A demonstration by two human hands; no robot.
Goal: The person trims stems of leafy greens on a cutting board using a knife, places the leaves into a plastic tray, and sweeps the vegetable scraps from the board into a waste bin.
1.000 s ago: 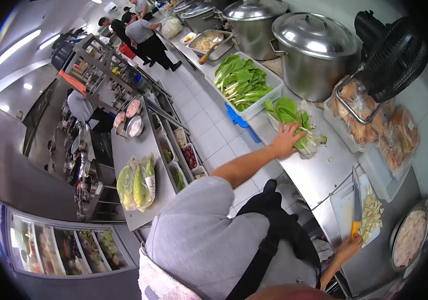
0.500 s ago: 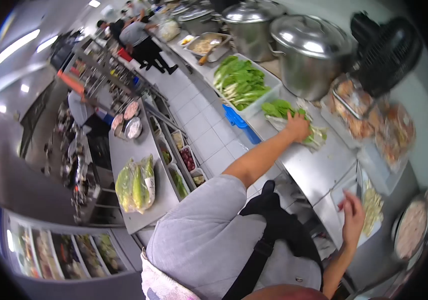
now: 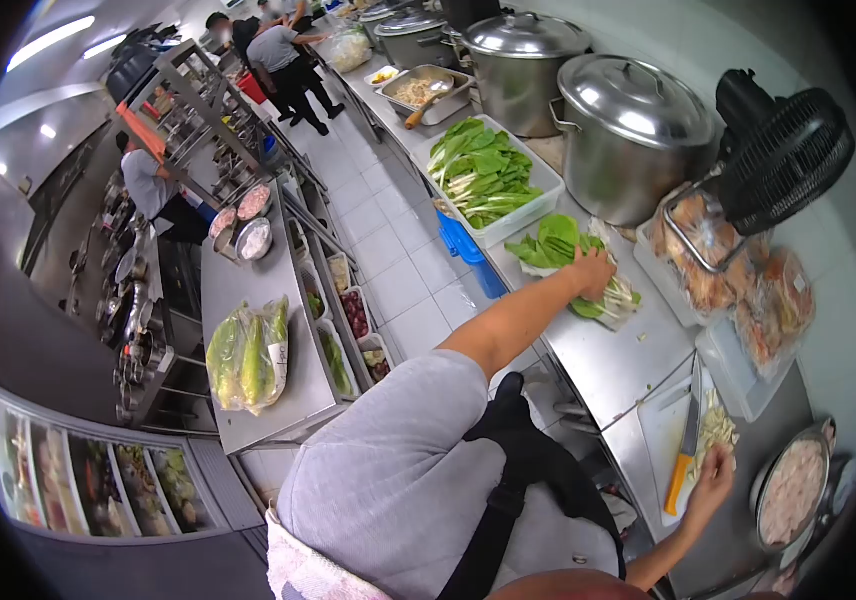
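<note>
My left hand (image 3: 593, 274) reaches across the steel counter, its fingers curled over a bunch of leafy greens (image 3: 555, 243) with pale stems. The stem ends (image 3: 622, 302) stick out beyond my fingers. My right hand (image 3: 713, 482) is at the near end of the counter, its fingertips bent together against chopped pale vegetable pieces (image 3: 717, 424). Exactly what those fingers grip is partly hidden. A knife with a yellow handle (image 3: 679, 484) lies on the white chopping board (image 3: 660, 432) beside the chopped pieces. Beyond my left hand stands a plastic tub (image 3: 544, 203) full of similar greens.
Lidded steel pots (image 3: 613, 150) line the wall. A black fan (image 3: 793, 160) stands over bagged food (image 3: 776, 300). A bowl of pale pink food (image 3: 796, 492) sits near my right hand. Opposite, bagged vegetables (image 3: 250, 355) rest on another counter. Co-workers (image 3: 283, 60) stand farther off.
My right hand has come down from above the board to the chopped pieces, and the knife now shows. My left hand stays on the greens. The view has shifted slightly.
</note>
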